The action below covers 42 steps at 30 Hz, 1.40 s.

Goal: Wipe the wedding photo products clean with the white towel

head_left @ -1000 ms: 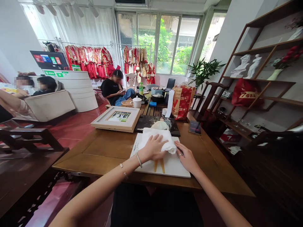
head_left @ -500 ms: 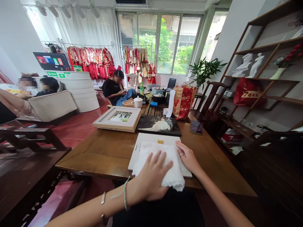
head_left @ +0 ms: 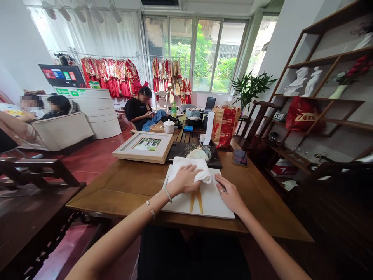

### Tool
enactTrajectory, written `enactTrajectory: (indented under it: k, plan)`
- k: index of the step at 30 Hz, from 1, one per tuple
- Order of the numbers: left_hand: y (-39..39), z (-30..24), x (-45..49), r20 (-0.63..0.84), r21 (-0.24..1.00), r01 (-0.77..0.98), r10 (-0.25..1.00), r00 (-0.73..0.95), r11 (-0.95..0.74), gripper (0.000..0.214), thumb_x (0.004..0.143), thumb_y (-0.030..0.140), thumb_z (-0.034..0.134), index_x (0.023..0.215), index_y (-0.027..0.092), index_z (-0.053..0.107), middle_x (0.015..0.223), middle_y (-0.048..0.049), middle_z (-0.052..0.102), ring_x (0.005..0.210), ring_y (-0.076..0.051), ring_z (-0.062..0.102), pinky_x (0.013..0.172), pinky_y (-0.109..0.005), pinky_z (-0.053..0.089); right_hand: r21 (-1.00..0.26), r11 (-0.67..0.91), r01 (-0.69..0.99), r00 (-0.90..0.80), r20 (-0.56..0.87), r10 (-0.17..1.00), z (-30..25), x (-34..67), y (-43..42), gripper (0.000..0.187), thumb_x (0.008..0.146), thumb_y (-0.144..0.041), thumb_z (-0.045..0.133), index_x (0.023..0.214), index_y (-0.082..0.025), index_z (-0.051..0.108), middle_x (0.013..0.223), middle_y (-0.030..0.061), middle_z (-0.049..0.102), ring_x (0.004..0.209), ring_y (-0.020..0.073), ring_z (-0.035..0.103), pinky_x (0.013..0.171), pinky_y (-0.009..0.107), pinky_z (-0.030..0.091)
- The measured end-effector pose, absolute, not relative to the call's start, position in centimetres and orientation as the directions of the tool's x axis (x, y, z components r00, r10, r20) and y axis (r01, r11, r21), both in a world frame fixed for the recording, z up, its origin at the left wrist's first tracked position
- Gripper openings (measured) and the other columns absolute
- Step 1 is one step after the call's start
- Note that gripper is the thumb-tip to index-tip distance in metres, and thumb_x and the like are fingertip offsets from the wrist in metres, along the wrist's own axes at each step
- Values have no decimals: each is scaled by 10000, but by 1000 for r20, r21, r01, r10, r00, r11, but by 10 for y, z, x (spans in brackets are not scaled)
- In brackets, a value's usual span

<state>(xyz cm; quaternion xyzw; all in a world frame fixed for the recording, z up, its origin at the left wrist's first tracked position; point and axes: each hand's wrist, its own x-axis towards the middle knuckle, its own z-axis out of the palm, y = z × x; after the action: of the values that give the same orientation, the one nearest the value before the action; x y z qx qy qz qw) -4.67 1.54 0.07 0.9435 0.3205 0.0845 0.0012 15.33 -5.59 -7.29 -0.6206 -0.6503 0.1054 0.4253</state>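
A white flat panel (head_left: 215, 206) lies on the wooden table in front of me, small dark print along its left edge. My left hand (head_left: 186, 178) is on a folded white cloth (head_left: 182, 162) at the panel's far end, fingers curved over it and thumb on the near side. Below the hand, a yellow two-legged piece (head_left: 196, 202) shows on the panel like an upside-down V; its top is hidden. My right hand (head_left: 229, 191), with a ring, rests on the panel's right edge, fingers stretched out. Just beyond, the cloth reaches a dark picture panel (head_left: 214, 157) with a pale figure.
A light wooden picture frame (head_left: 118, 152) lies at the far left of the table (head_left: 116, 190). Behind are a white lidded cup (head_left: 169, 126), a red-and-tan bag (head_left: 225, 126) and a small dark card (head_left: 240, 157). A seated person (head_left: 140, 111) is beyond.
My left hand has moved away from me with the cloth, from the panel's near edge to its far end. The yellow legs now show; the small yellow part is covered. My right hand stays.
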Motion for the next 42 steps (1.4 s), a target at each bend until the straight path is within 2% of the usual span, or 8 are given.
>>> enactTrajectory:
  k: [5, 8, 14, 18, 23, 30, 34, 42]
  plan:
    - [18, 1, -71, 155, 59, 633, 634, 758, -772, 448, 899, 324, 386, 1325, 196, 432, 1353, -102, 445, 1257, -281, 374, 1013, -433, 310, -681, 188, 708, 140, 396, 907, -67, 154, -61, 360, 846, -228, 446, 1156, -152, 613, 1298, 121, 548, 1235, 243, 476, 1065, 459, 346]
    - [12, -2, -86, 146, 55, 650, 650, 745, -758, 472, 891, 315, 396, 1349, 200, 406, 1412, -114, 369, 1304, -297, 300, 1036, -472, 264, -679, 178, 712, 140, 386, 912, -68, 156, -61, 365, 850, -230, 438, 1160, -140, 609, 1300, 127, 545, 1239, 240, 472, 1069, 458, 340]
    - [-45, -9, -111, 92, 96, 648, 655, 750, -756, 692, 767, 307, 539, 1411, 245, 292, 1492, -102, 202, 1362, -334, 120, 1064, -562, 136, -680, 209, 703, 141, 421, 896, -73, 158, -55, 350, 846, -224, 451, 1151, -185, 617, 1291, 96, 559, 1234, 232, 478, 1069, 463, 342]
    - [-85, -6, -126, 51, 144, 622, 633, 772, -770, 754, 762, 373, 551, 1434, 254, 231, 1508, -94, 136, 1367, -345, 61, 1070, -572, 107, -681, 211, 701, 144, 425, 893, -72, 153, -57, 349, 844, -224, 448, 1141, -172, 624, 1283, 106, 564, 1230, 233, 482, 1069, 458, 345]
    - [-77, 4, -129, 65, 146, 610, 623, 780, -779, 701, 780, 350, 538, 1421, 277, 262, 1500, -74, 187, 1364, -333, 113, 1067, -559, 146, -697, 227, 680, 149, 434, 888, -64, 148, -62, 341, 836, -228, 466, 1134, -199, 630, 1275, 83, 574, 1230, 232, 483, 1065, 461, 351]
    - [18, -2, -96, 77, 107, 612, 620, 781, -784, 520, 883, 345, 429, 1386, 235, 349, 1453, -115, 299, 1334, -308, 237, 1047, -499, 217, -687, 204, 697, 139, 409, 902, -68, 154, -59, 356, 847, -237, 449, 1151, -162, 617, 1289, 114, 558, 1233, 234, 480, 1065, 455, 348]
    - [48, -9, -91, 76, 111, 614, 622, 779, -782, 494, 906, 367, 387, 1380, 229, 359, 1441, -104, 328, 1330, -291, 251, 1048, -469, 223, -700, 195, 687, 155, 404, 901, -74, 157, -57, 349, 843, -245, 456, 1143, -184, 623, 1294, 96, 556, 1235, 235, 477, 1059, 451, 359]
    - [-8, -4, -121, 105, 134, 557, 570, 815, -820, 589, 821, 302, 476, 1390, 289, 329, 1477, -58, 261, 1348, -283, 216, 1063, -487, 186, -674, 208, 709, 140, 423, 895, -73, 157, -56, 351, 843, -228, 443, 1141, -183, 624, 1281, 95, 568, 1227, 231, 486, 1064, 455, 352]
